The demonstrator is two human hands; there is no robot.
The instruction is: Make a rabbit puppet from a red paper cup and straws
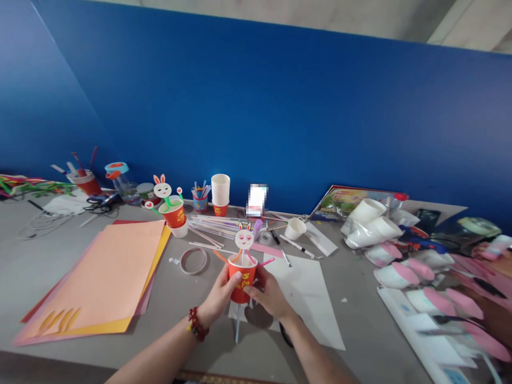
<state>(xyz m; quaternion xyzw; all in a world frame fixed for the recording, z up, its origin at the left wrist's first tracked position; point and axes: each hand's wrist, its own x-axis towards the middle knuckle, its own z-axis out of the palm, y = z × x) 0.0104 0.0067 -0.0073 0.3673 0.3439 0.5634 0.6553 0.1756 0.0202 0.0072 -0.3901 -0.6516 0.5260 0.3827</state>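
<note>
Clamped the red paper cup (245, 278) between left hand (220, 296) and right hand (272, 294), one on each side and neither nearer. Had its long axis near upright, with rabbit face (244, 240) above the hands and straw (237, 324) jutting down below them.

Here's L hand (220, 293) & R hand (272, 294) round the red cup (242, 285), w/ bunny face (244, 239) up top, straw (237, 326) poking out btm!
</note>
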